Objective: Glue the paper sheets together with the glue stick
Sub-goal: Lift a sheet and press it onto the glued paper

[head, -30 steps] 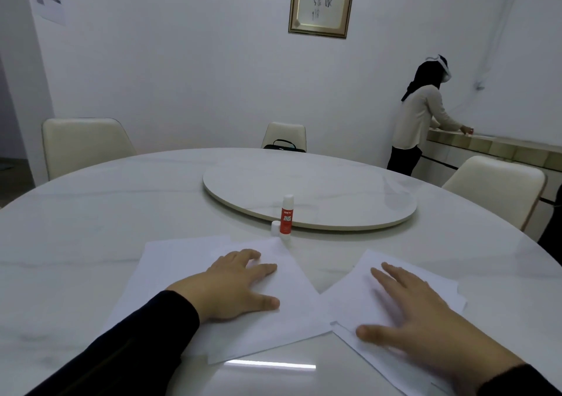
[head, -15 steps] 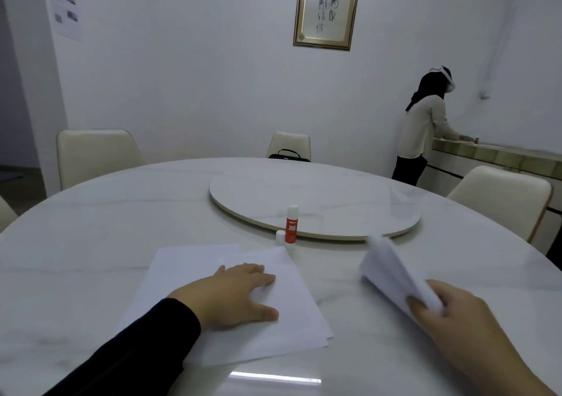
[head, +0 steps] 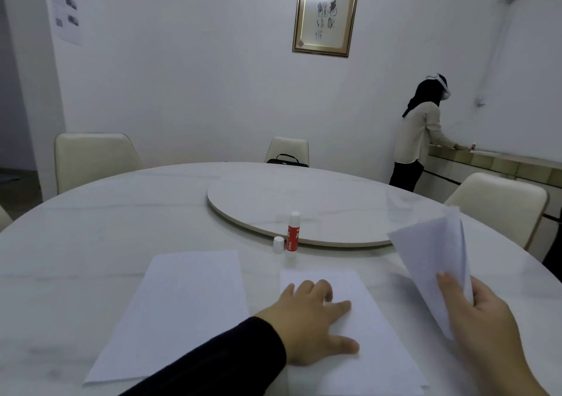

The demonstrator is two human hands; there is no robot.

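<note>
Fingers [head: 334, 307] of the left hand [head: 310, 322] lie spread and flat on a paper sheet [head: 374, 319] near the front of the worktop [head: 91, 243]. Another sheet [head: 188, 304] lies just beside it to the left. Right hand [head: 483, 322] pinches a raised bundle of sheets [head: 435, 262], thumb on the near face; how many it holds is hard to tell. Farther back, the uncapped glue stick [head: 293, 232] stands upright with its cap [head: 278, 244] just beside it, at the rim of the turntable [head: 304, 210].
</note>
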